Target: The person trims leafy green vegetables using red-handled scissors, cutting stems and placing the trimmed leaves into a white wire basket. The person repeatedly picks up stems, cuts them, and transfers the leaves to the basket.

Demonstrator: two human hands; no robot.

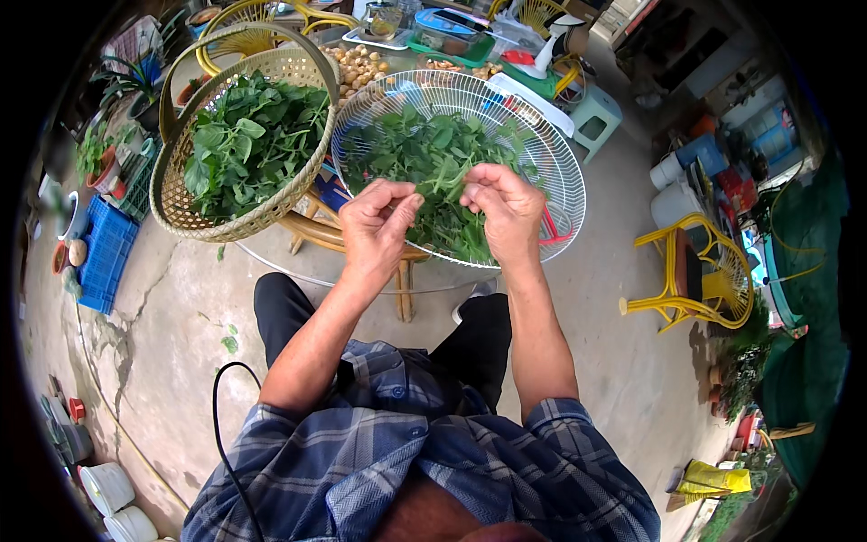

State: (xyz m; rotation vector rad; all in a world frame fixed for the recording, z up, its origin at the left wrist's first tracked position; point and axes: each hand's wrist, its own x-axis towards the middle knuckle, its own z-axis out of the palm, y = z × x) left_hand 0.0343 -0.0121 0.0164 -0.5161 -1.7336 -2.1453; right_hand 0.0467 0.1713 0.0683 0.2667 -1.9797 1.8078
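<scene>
Over the near side of a white wire fan guard (572, 173) heaped with leafy green stems (393, 146), both hands work close together. My left hand (381, 220) pinches thumb and forefinger at the tip of a green stem. My right hand (504, 206) has its fingers curled on the stem's other part, with leaves (447, 177) between the two hands. To the left, a woven bamboo basket (244, 227) with a tall handle holds a pile of green leaves (261, 139). A red plastic piece (557, 230) shows by the wire guard's right edge.
Behind the guard, the glass table holds small round tan items (359, 66), a glass teapot (381, 20) and a green tray (474, 51). A pale plastic stool (596, 115) and a yellow chair (698, 274) stand right. A blue crate (107, 254) lies left.
</scene>
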